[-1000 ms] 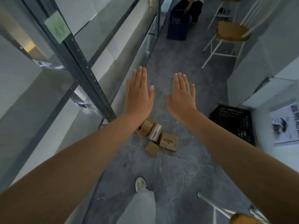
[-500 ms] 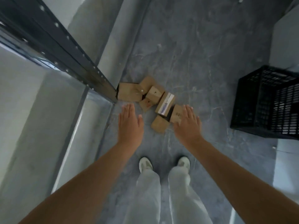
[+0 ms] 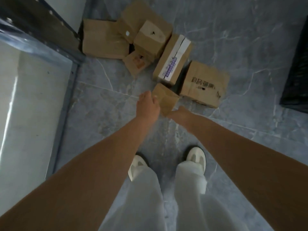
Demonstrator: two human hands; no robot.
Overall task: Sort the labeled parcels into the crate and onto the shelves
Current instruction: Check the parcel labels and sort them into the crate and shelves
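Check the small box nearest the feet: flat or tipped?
Tipped: the small box sits on an edge, leaning against its neighbours, with the left hand and right hand at its sides.

Dim, soft motion blur, wide-angle bending at edges

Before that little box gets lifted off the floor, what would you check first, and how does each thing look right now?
1. Both hands on the small cardboard box: left hand touches its left side, right hand reaches its near corner. Ok.
2. Firm grip: fingers are hidden behind the box. Cannot tell.
3. Label readable for sorting: none shows on its visible faces. Cannot tell.
4. Free of neighbours: it sits tight against the white-taped box and the printed box. Not ok.
5. Black crate within view: only its edge shows at right. Ok.
6. Footing: both shoes flat on the floor. Ok.
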